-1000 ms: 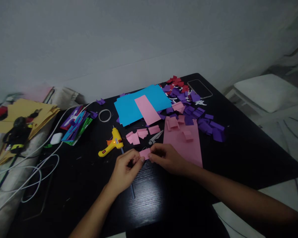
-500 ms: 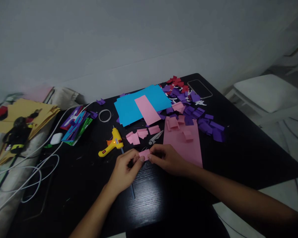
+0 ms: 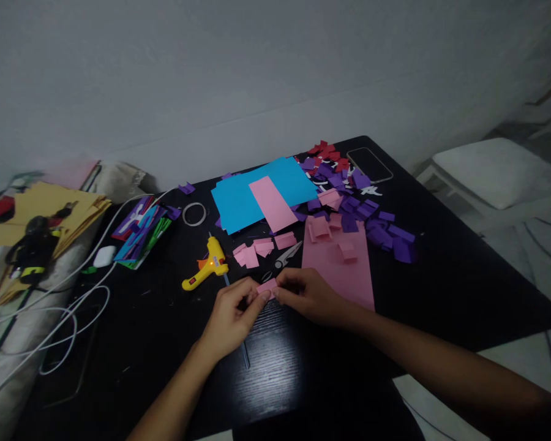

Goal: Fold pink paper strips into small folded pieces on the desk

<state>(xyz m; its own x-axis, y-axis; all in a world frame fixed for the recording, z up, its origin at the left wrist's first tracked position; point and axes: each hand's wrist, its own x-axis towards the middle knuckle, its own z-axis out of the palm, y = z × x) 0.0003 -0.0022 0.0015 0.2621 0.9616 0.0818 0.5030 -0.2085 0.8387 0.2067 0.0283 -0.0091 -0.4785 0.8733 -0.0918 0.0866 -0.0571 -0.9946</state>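
Note:
Between my two hands is a small pink paper piece [image 3: 267, 285], held level above the black table. My left hand [image 3: 232, 312] pinches its left end between thumb and fingers. The right end is pinched by my right hand [image 3: 310, 295]. Just beyond my fingers lie scissors [image 3: 288, 255], their handles partly hidden behind the hands. A yellow glue gun [image 3: 207, 264] with a lit orange light rests to the left, its glue stick [image 3: 245, 354] running under my left hand. Several folded pink paper pieces [image 3: 252, 251] lie past the scissors.
Blue sheets [image 3: 239, 205] with a pink strip [image 3: 272, 205] on top lie at the back. A pink sheet [image 3: 344, 278] is right of my hands, near purple pieces [image 3: 390, 236] and red pieces [image 3: 324, 150]. White cables [image 3: 68, 312] and a tape ring [image 3: 194, 214] are leftward.
The pink paper piece looks narrower and more folded over or tilted between my fingers. Both hands stay nearly in place.

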